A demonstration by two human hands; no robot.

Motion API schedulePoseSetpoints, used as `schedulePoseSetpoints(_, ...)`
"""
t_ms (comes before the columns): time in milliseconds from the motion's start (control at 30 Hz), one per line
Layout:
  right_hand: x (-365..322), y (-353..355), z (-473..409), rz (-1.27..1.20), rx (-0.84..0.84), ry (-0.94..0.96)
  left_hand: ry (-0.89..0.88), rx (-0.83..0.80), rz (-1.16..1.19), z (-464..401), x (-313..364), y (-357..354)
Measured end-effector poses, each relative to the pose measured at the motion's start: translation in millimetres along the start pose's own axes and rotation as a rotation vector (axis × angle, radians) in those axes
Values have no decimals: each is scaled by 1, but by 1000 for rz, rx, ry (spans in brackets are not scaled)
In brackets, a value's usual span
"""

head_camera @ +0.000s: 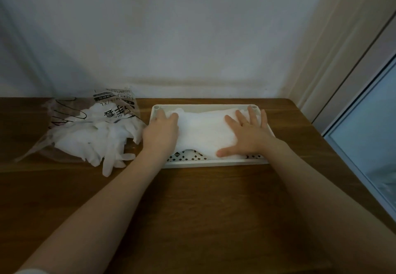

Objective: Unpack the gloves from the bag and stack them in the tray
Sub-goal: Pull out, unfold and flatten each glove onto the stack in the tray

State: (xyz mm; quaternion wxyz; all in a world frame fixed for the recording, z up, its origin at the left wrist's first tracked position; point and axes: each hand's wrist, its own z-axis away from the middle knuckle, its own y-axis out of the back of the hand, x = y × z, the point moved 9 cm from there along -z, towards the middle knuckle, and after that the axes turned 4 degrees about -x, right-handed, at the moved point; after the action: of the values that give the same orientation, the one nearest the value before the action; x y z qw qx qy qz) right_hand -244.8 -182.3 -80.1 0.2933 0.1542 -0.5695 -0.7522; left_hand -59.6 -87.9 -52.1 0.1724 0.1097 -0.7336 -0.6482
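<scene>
Over the white tray (212,162) on a wooden worktop (192,198), a person's two hands flatten a stack of thin white gloves (203,130): the left hand (161,131) rests at the stack's left end with its fingertips bent over the edge, the right hand (249,133) lies spread and flat on the right end, and neither has lifted anything. The stack fills most of the tray, leaving a strip of its patterned floor bare along the near wall. Left of the tray, just beside it, a clear printed bag (70,121) lies open with a loose heap of gloves (100,139) spilling from its mouth onto the worktop, so the unpacking looks only partly done. The slippery, springy film could puff up or slide once the pressure comes off, and gloves trailing from the bag could drag out in a tangle or slip off the worktop's near edge
</scene>
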Motion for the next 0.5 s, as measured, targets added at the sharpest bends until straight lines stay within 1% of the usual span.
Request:
schedulePoseSetpoints(167, 1, 8, 7, -34, -39, -72, 50, -90, 186, 0, -11, -3)
schedulePoseSetpoints(200, -5, 12, 11, -30, -22, -61, 30, -88, 230, 3, -9, 2)
schedulePoseSetpoints(233, -13, 20, 16, -25, 36, -40, -1, -65, 276, 8, -7, 11)
schedulePoseSetpoints(267, -25, 33, 22, -23, 138, -9, -41, -16, 328, 14, -4, 23)
schedulePoseSetpoints(333, -57, 67, 40, -97, 400, 90, -146, 117, 444, 28, -4, 51)
schedulePoseSetpoints(367, -74, 83, 51, -181, 516, 170, -200, 162, 498, 33, -3, 62)
schedulePoseSetpoints(400, -98, 95, 60, -237, 597, 280, -232, 184, 554, 41, -9, 70)
schedulePoseSetpoints(467, -146, 105, 78, -154, 684, 503, -235, 188, 685, 48, -23, 78)
schedulePoseSetpoints(500, -172, 102, 85, -109, 700, 619, -213, 203, 750, 53, -35, 81)
